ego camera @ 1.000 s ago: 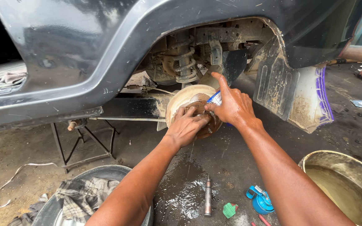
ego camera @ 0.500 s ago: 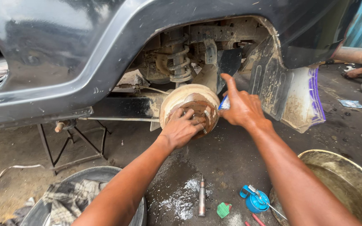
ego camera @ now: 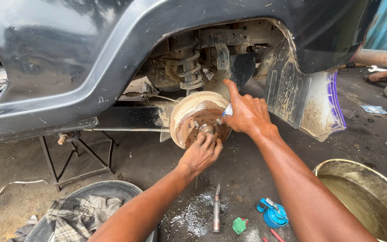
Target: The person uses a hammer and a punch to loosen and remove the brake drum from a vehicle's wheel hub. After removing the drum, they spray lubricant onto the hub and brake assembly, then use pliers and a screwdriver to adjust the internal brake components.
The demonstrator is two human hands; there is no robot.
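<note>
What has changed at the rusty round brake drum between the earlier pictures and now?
The left hand slid down from the rusty round brake drum's face to its lower centre. The right hand stays at the drum's right edge, index finger up, holding a small blue-and-white thing.

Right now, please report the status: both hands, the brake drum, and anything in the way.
Left hand fingers on brake drum hub. Right hand against drum edge, holding a small blue-white object. Metal tool lies on wet floor below.
</note>
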